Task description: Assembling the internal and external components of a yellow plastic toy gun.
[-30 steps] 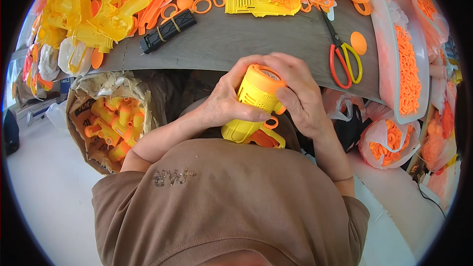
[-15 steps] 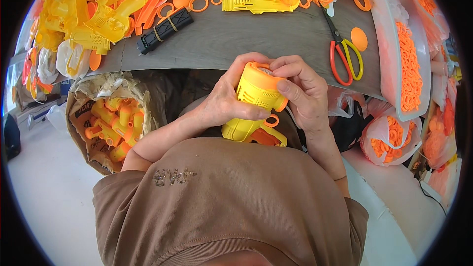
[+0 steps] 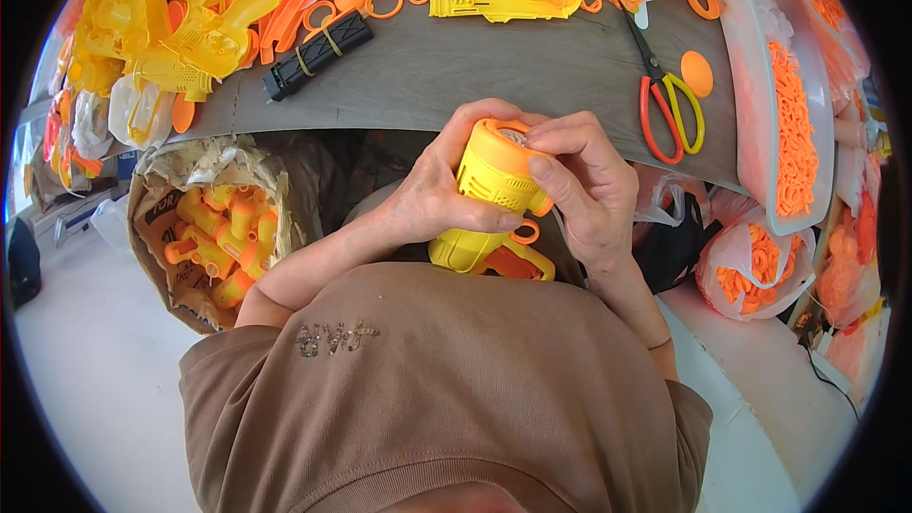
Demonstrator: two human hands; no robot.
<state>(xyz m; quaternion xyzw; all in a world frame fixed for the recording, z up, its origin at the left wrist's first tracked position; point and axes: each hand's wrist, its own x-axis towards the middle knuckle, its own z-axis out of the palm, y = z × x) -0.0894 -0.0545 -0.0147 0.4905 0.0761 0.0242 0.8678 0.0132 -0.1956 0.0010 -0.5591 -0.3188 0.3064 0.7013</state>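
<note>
My left hand [image 3: 429, 192] is wrapped round a yellow toy gun [image 3: 494, 192], its thumb lying across the body. An orange collar [image 3: 503, 146] rings the end that faces away from me, and a silvery round part [image 3: 514, 136] shows inside. The hollow handle points down toward my shirt, with a small orange loop [image 3: 524, 232] beside it. My right hand [image 3: 594, 176] is closed at that collar, its thumb and bent fingertips touching the rim on the right side. Those fingers partly cover the opening, so any small piece between them is hidden.
Above my hands, the grey table [image 3: 399, 66] carries a black bar [image 3: 318, 55] with bands, scissors [image 3: 670, 100], an orange disc [image 3: 696, 73] and yellow shells [image 3: 214, 38]. A paper sack [image 3: 152, 256] of toy parts stands left. Bins [image 3: 760, 85] and bags [image 3: 750, 271] of orange rings are right.
My right hand has shifted slightly right, and its fingers have moved a little at the collar. More of the silvery part shows. My left hand keeps the same hold.
</note>
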